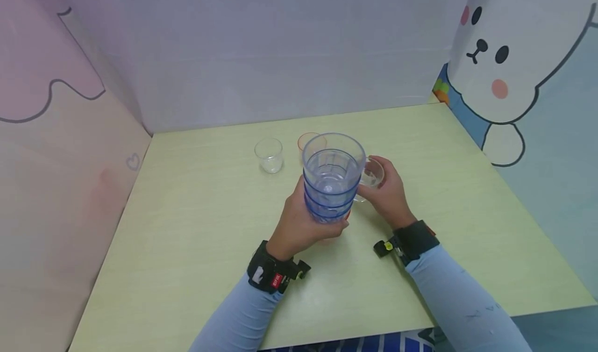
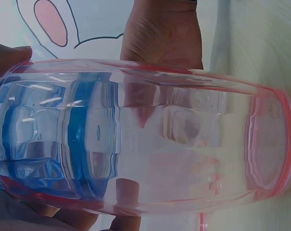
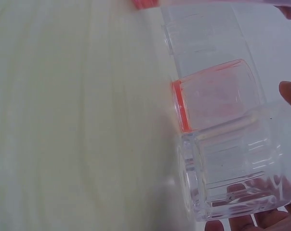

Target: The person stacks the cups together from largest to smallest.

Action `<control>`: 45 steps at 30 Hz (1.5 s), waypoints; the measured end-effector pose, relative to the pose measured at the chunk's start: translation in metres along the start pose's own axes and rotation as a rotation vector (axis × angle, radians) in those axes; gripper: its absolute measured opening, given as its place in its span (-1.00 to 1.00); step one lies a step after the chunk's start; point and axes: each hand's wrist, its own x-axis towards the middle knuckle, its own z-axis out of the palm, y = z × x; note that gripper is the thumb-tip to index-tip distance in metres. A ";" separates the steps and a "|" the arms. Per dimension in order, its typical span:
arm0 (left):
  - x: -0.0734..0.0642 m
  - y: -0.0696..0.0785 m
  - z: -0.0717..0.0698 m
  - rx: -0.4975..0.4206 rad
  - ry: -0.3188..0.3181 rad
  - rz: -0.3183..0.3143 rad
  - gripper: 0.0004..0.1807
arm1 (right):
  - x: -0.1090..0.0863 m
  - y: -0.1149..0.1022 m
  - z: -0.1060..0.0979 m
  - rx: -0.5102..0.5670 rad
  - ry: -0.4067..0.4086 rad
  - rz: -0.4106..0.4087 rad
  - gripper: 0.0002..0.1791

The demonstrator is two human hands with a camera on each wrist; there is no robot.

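My left hand point(image 1: 306, 217) grips a stack of nested clear cups point(image 1: 331, 180), blue-tinted ones on top. In the left wrist view, the blue cups point(image 2: 78, 134) sit inside a clear cup with a red rim and pink tint point(image 2: 184, 144). Beside the stack, my right hand point(image 1: 388, 193) holds a clear glass cup point(image 3: 237, 163), its thumb and fingers around the upper part. Whether that cup's base touches the table, I cannot tell. A red-tinted clear cup point(image 3: 218, 96) stands behind, partly hidden by the stack in the head view.
Another clear glass cup point(image 1: 269, 157) stands on the pale yellow table point(image 1: 196, 227), left of the red-tinted one. A plain wall panel point(image 1: 280, 56) rises along the table's back edge, with printed side panels left and right.
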 end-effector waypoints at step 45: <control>0.001 0.001 0.000 0.013 -0.011 -0.002 0.10 | -0.010 -0.050 -0.023 0.014 0.029 -0.099 -0.15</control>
